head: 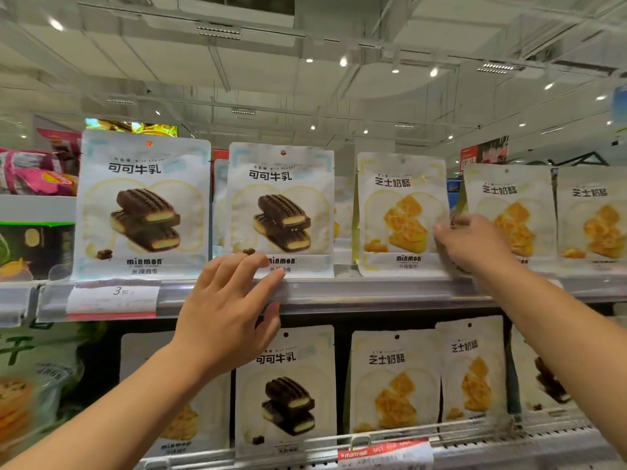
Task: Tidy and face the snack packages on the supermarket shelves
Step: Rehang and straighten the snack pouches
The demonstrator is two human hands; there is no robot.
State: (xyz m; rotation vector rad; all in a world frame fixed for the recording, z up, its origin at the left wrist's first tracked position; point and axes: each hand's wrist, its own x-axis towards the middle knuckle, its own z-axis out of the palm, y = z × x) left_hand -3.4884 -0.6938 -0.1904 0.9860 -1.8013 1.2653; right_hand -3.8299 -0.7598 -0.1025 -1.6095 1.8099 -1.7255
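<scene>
Much of the scene is softened by motion blur, and the small print on every pouch is unreadable. The right hand [475,245] is smeared; its fingers are seen reaching into the gap between 2 cheese pouches on the upper shelf [373,293], but whether they are pinching an edge or merely touching cannot be told. The lower right edge of the first cheese pouch [402,215] is covered by that hand, and the lower left corner of the second cheese pouch [509,215] is hidden behind it. A third cheese pouch [593,218] is cut off by the frame's right edge. Behind the front row, slivers of further pouches are glimpsed in the gaps.

The left hand [230,310] is held open, fingers straight and together, its fingertips [258,262] laid against the bottom edge of the second cocoa pouch [281,212], part of whose brand name is masked. The thumb sits over the shelf's clear price rail.

The first cocoa pouch [142,205] stands upright at the left, facing forward, white with a picture of 2 stacked chocolate-coated bars. A price tag [113,300] below it shows a 3, the rest being illegible.

On the lower shelf [475,446], a cocoa pouch is seen at centre with cheese pouches to its right, the rightmost ones leaning and overlapping. The leftmost lower pouch is largely blocked by the left forearm.
</scene>
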